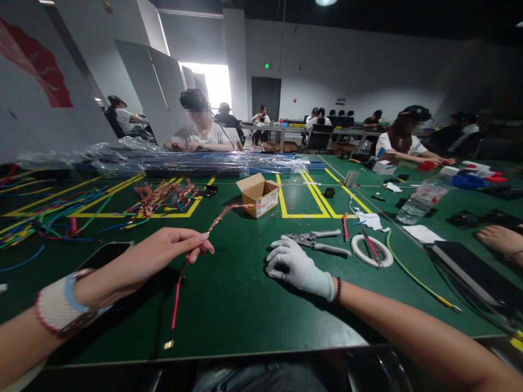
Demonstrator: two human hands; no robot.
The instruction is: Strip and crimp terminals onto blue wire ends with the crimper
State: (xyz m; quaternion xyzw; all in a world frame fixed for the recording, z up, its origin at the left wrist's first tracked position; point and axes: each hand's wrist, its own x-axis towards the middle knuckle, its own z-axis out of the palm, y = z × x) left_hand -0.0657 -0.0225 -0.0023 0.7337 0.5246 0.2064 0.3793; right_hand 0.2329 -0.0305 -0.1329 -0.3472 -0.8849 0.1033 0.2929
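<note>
My bare left hand point(175, 245) is closed on a twisted copper strand point(220, 215), pinched between thumb and fingers. The strand's far end reaches up to a small open cardboard box point(259, 196). Below the hand hangs a red wire point(176, 305) with a brass-coloured terminal at its lower end. My right hand point(296, 267), in a pale glove, rests on the green table with its fingers loosely curled and apart, holding nothing. Just beyond it lies a grey-handled crimping tool point(322, 242), with a white ring of tape point(371, 251) to its right.
Coloured wires point(81, 212) and a copper tangle point(157, 198) lie at the left. Plastic-wrapped bars point(204, 162) cross the back. At the right are a water bottle point(427, 196), a green-yellow wire point(412, 275) and another person's hand point(500, 239). People sit beyond.
</note>
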